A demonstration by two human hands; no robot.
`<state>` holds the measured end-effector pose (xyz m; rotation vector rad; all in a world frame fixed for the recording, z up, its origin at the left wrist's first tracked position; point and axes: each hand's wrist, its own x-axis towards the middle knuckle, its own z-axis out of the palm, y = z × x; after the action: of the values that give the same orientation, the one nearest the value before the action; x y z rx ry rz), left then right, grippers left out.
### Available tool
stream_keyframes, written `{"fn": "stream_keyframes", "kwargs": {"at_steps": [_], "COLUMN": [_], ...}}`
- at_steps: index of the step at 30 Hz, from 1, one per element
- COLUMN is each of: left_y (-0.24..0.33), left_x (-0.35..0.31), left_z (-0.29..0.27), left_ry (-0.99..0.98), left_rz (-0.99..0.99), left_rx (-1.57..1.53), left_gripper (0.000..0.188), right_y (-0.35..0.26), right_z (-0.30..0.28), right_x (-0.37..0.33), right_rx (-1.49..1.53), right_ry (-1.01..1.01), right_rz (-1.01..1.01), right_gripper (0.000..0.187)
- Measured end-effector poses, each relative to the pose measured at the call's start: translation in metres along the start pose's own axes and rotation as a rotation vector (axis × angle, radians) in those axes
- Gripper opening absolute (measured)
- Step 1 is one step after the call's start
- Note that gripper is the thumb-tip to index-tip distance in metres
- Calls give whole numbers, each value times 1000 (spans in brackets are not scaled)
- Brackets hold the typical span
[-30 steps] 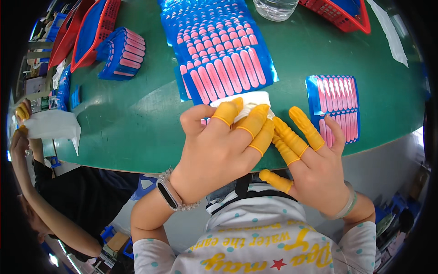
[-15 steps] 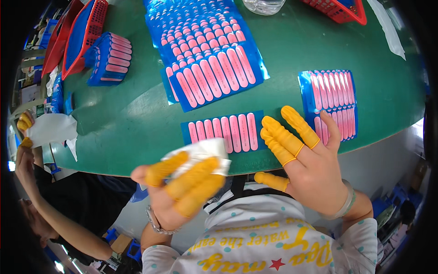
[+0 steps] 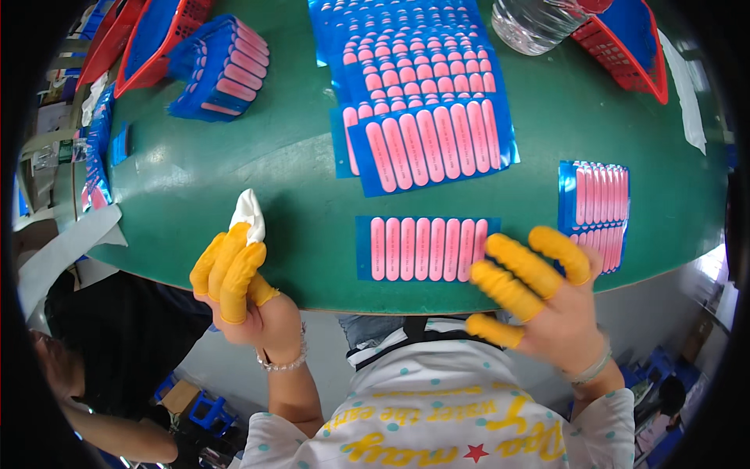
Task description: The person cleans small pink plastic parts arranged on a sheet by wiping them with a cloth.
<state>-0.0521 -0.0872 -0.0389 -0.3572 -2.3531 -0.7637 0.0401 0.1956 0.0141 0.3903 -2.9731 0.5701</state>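
Note:
My left hand [image 3: 244, 293], with yellow finger cots on its fingers, is closed around a folded white cloth [image 3: 248, 215] whose tip sticks up past the fingertips. It is over the table's near edge, left of a blue sheet [image 3: 364, 250] that carries a row of rounded pink strips. My right hand [image 3: 551, 309], also in yellow finger cots, has its fingers spread and holds nothing. Its fingertips are at the right end of that sheet; whether they press on it I cannot tell. Beyond lies an overlapping pile of similar pink-and-blue sheets [image 3: 433, 148].
A smaller stack of pink-stripped sheets [image 3: 601, 195] lies to the right, another bundle [image 3: 238, 66] at the far left. Red baskets [image 3: 160, 51] [image 3: 625, 59] and a clear container [image 3: 531, 27] stand at the back of the green table [image 3: 312, 187]. A co-worker's arm [image 3: 125, 434] shows at lower left.
My left hand has moved left with the white cloth, off the single sheet, which is now uncovered on that side. My right hand remains by the sheet's right end. The whole view has shifted.

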Motion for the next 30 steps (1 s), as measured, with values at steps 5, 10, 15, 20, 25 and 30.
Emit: {"fn": "stream_keyframes", "kwargs": {"at_steps": [5,10,15,20,25,30], "left_y": [-6,-11,-14,-6,4,11], "left_x": [3,-2,-2,2,4,3], "left_z": [-9,-10,-6,-8,-5,-17], "left_ry": [-75,-50,-61,-54,-94,-163], "left_rz": [129,123,126,133,183,221], "left_rx": [58,28,47,76,137,145], "left_gripper": [17,18,25,26,17,19], "right_y": [4,33,76,82,33,10], "right_z": [-2,-36,-52,-46,-41,-7], "right_x": [-27,-44,-52,-52,-7,41], "right_rx": [37,26,-200,-293,-209,-157], "right_ry": [-69,67,265,179,179,-47], "right_rz": [-133,-69,256,358,258,41], "right_gripper": [39,32,38,36,37,79]}}
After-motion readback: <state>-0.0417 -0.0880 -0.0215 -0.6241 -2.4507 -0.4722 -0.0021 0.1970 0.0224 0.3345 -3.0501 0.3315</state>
